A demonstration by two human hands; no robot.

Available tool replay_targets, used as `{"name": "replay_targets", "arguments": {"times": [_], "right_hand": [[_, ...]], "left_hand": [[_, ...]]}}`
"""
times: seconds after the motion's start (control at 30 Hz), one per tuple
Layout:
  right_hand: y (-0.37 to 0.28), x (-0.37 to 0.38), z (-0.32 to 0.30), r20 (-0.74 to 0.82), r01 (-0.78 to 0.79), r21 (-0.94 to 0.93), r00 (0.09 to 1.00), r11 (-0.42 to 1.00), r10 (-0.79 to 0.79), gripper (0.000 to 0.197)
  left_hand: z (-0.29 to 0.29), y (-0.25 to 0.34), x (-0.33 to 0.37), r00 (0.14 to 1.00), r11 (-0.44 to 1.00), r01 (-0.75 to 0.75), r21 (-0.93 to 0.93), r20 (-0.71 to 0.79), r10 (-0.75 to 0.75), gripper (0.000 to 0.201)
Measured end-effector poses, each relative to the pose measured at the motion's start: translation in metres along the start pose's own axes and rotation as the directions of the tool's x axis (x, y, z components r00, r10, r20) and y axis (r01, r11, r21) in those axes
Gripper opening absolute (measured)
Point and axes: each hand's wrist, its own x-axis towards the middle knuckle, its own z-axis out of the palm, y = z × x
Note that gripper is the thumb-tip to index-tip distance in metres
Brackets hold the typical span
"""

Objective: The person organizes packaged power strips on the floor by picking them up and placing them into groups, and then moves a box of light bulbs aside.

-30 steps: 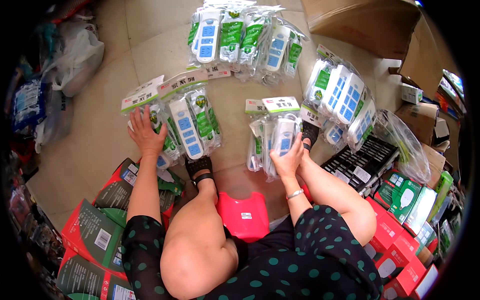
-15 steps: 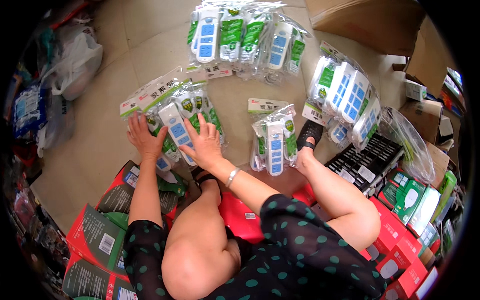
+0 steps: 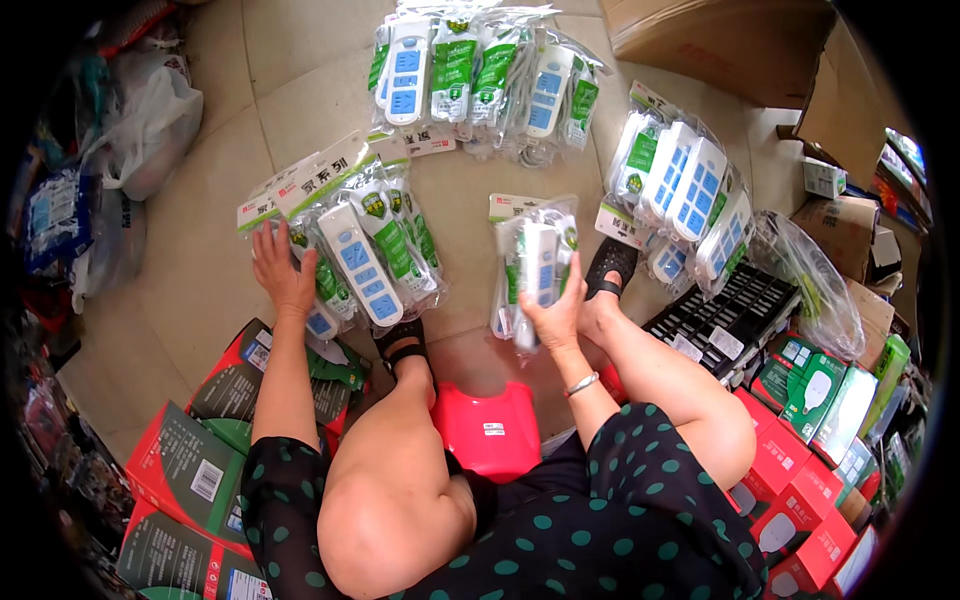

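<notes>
My right hand [image 3: 558, 312] is closed round the right edge of a bagged white power strip [image 3: 538, 265] with blue sockets, in the small group at the centre. That strip is slightly blurred. On the left, a pile of bagged power strips [image 3: 352, 258] with green-and-white wrapping lies on the floor, its card headers pointing away from me. My left hand [image 3: 284, 272] rests on the left edge of this pile, fingers stretched out, gripping nothing.
Another row of bagged power strips [image 3: 455, 75] lies farther off, and one more pile [image 3: 690, 185] sits to the right beside a black crate [image 3: 715, 320]. Red boxes [image 3: 190, 470] flank my legs. A cardboard box [image 3: 720, 50] stands far right; plastic bags [image 3: 165, 130] are at left.
My right hand has left the left pile, moved right to the centre group and taken hold of a power strip there. My left hand stays almost where it was.
</notes>
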Motion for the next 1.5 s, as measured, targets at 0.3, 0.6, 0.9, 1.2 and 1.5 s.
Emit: {"name": "replay_targets", "arguments": {"times": [0.3,0.6,0.9,1.2,1.5], "right_hand": [[-0.162,-0.034,0.127,0.315,0.505,0.042,0.813,0.862,-0.491,0.089],[-0.025,0.002,0.062,-0.026,0.249,-0.323,0.962,0.913,-0.271,0.112],[0.016,0.016,0.032,-0.030,-0.180,0.110,0.982,0.977,0.185,0.099],[-0.158,-0.014,0.069,0.399,-0.007,0.750,0.802,0.661,-0.444,0.074],[-0.157,-0.019,0.116,-0.033,0.605,0.126,0.794,0.786,-0.606,0.072]], "left_hand": [[-0.042,-0.005,0.041,0.869,-0.156,0.423,-0.893,0.448,-0.210,0.060],[-0.042,0.017,0.036,0.905,0.476,0.400,-0.783,0.256,-0.340,0.088],[-0.021,0.003,0.030,0.936,0.585,0.286,-0.759,0.090,-0.341,0.088],[-0.048,0.009,0.033,0.823,0.343,0.529,-0.776,0.372,-0.429,0.066],[-0.057,-0.005,0.050,0.800,0.218,0.540,-0.813,0.415,-0.433,0.061]]}}
